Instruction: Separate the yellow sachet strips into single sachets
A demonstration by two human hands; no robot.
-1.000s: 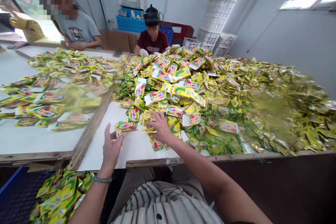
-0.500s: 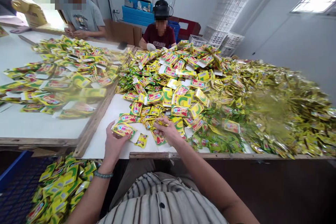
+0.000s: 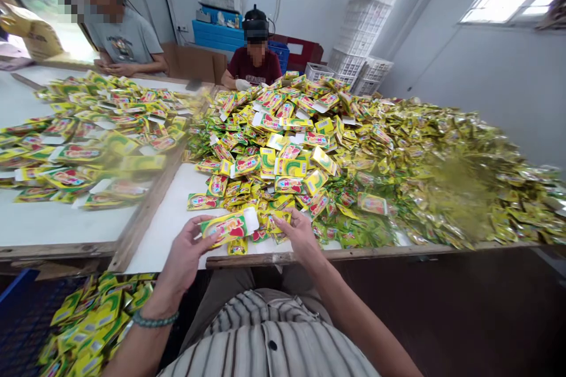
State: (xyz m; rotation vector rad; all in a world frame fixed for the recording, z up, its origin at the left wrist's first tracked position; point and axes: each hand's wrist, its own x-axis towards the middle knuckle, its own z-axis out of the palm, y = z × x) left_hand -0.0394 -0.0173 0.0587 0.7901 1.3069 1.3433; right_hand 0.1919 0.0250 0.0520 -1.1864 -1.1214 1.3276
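Note:
My left hand (image 3: 186,253) grips a small yellow-and-green printed carton (image 3: 226,227) between thumb and fingers, its white end flap open toward the right. Just right of that flap, my right hand (image 3: 304,240) pinches a small shiny yellow sachet (image 3: 277,222) with thumb and fingers. Below the held carton, another yellow sachet (image 3: 237,247) lies on the white tabletop (image 3: 177,212), close to its front edge. Directly beyond my hands rises a heap of cartons (image 3: 289,168), many with white flaps showing, with loose sachets among them.
A large pile of sachets (image 3: 442,188) spreads to the right. Left of a wooden divider (image 3: 150,212) lie more cartons (image 3: 79,153). A blue crate (image 3: 22,306) with filled packs (image 3: 101,318) stands low at left. Two people (image 3: 254,65) are across the table; white crates (image 3: 362,29) are stacked behind.
The carton in my left hand has turned, its open flap now raised and facing my right hand. My right hand has drawn back from the pile with a sachet. The view has shifted slightly.

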